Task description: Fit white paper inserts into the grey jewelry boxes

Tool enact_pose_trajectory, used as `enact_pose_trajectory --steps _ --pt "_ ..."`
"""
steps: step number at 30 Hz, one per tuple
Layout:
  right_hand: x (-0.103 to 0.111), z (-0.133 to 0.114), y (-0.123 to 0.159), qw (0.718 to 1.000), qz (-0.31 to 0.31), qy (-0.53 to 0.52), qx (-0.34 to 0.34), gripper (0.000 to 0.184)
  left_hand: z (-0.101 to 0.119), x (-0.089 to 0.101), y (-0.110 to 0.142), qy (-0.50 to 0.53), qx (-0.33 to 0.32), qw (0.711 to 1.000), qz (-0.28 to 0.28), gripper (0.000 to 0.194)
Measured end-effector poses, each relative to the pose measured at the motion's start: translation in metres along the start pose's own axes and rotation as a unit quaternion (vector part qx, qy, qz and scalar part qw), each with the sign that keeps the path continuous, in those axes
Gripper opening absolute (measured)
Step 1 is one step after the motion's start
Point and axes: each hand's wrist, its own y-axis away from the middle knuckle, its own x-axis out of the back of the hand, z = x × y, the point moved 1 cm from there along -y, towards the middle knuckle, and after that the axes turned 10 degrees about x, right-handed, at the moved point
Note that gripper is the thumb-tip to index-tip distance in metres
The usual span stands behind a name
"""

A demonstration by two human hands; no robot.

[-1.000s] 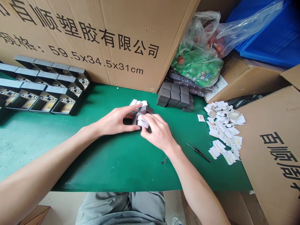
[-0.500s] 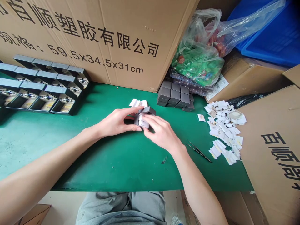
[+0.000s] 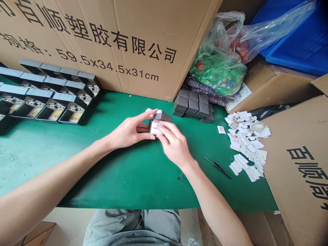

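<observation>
Head view: I stand watching a small grey lidded box (image 3: 150, 127), matt and stiff-walled, held at the middle of the green tabletop (image 3: 115, 184), with a white block-like insert (image 3: 154, 130) sitting in its mouth. Progress, as far as it shows: insert at least partly in, lid (image 3: 163, 117) raised, so the box is not shut; whether the insert is fully seated I cannot tell, fingers being in the way. The open mouth looks up and towards the wearer, lid standing on the far side. The lid's long edge runs roughly left to right; the body's long axis is too covered to call. Left hand (image 3: 128, 134) clamped round the box's left side, thumb near, index finger reaching over by the lid. Right hand (image 3: 174, 145) bent, fingertips against the insert's right part; pinching or only pressing, cannot tell. A white moulded-looking piece (image 3: 159, 111) shows just behind the box. Off left, rows of dark lidded boxes (image 3: 64, 97) stand open, contents showing; right of the hands, grey closed-looking boxes (image 3: 193, 106) are stacked. Farther right lie slim metal tweezers (image 3: 218, 166), points away from the wearer, near a heap of flat white scraps (image 3: 247, 145).
</observation>
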Motion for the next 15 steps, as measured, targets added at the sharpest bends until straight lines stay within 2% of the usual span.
enact_pose_trajectory --steps 3,6,9,12,15 --pt "-0.002 -0.003 -0.001 0.999 0.040 0.013 0.019 0.028 0.004 -0.005 0.001 0.095 0.043 0.995 0.001 0.104" --pt "-0.003 -0.005 -0.003 0.996 0.065 0.028 0.061 0.027 0.009 -0.012 0.001 0.196 0.103 0.975 0.027 0.078" --pt "-0.005 -0.005 -0.004 0.992 0.092 0.036 0.084 0.024 0.010 -0.017 0.000 0.280 0.128 0.951 0.025 0.053" --pt "-0.006 -0.007 -0.005 0.987 0.129 0.018 0.092 0.022 0.007 -0.020 -0.001 0.333 0.134 0.933 -0.003 0.052" --pt "-0.006 -0.007 -0.005 0.987 0.138 0.014 0.082 0.020 0.005 -0.021 -0.002 0.368 0.146 0.918 -0.014 0.055"
